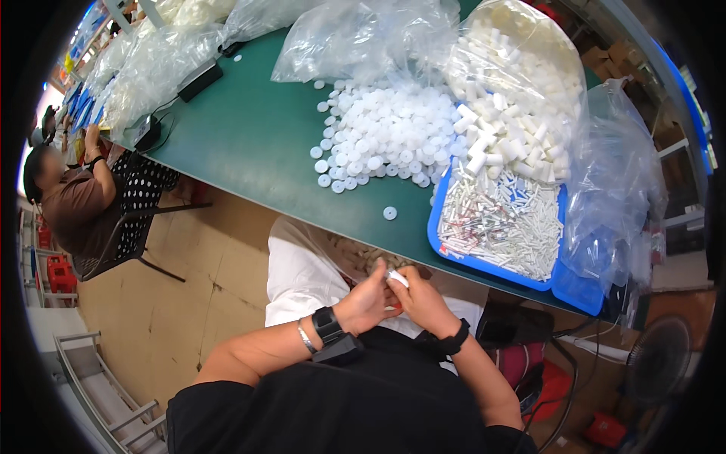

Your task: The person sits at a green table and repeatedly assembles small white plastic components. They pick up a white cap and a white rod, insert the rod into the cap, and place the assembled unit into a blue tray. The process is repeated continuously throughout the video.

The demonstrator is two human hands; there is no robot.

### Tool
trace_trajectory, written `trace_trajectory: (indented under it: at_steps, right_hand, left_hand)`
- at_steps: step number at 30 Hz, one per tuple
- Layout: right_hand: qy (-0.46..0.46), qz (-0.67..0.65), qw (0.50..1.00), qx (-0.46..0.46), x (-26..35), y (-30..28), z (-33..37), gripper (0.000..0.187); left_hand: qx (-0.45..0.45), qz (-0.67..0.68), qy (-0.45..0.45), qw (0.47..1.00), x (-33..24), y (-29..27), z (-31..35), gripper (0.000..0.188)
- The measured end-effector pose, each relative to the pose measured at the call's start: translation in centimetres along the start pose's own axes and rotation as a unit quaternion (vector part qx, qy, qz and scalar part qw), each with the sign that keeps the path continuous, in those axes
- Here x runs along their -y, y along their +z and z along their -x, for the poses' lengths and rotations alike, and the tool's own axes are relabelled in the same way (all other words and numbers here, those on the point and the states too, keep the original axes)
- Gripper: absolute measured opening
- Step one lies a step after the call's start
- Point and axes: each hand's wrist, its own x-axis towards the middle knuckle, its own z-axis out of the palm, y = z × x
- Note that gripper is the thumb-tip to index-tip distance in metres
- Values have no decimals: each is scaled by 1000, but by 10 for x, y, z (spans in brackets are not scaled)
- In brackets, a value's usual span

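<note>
Over my lap, just below the table's front edge, my left hand [364,303] and my right hand [423,304] meet around a small white cylindrical piece [398,279]. The right thumb and fingers pinch it. My left thumb and fingertips close against its other side, and the fingers partly cover it. A bit of red-orange shows below the piece between the hands; what it is I cannot make out. On the table beyond lies a heap of round white plastic discs [389,132], with one disc [389,213] apart near the edge.
To the right a blue tray [432,234] holds thin white pins [503,227]. White cylinders [522,140] spill from a clear bag behind it. More plastic bags [363,38] line the green table [257,144]. A seated co-worker [79,189] is at far left; a fan [662,356] stands right.
</note>
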Motion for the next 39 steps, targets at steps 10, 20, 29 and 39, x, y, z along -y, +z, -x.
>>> trace_trajectory:
  at_steps: [10, 20, 29, 39]
  right_hand:
    - [-114, 147, 960, -212, 54, -88, 32, 13]
    - [-44, 315, 895, -312, 37, -132, -20, 16]
    - [-149, 204, 892, -376, 45, -132, -22, 7]
    - [-320, 301, 860, -261, 53, -104, 8, 18]
  left_hand:
    - [65, -179, 163, 968, -63, 9, 47, 25]
    - [-166, -664, 569, 457, -98, 20, -1, 24]
    - [47, -194, 309, 930, -98, 38, 19, 26]
    - [239, 133, 122, 954, -62, 39, 7, 36]
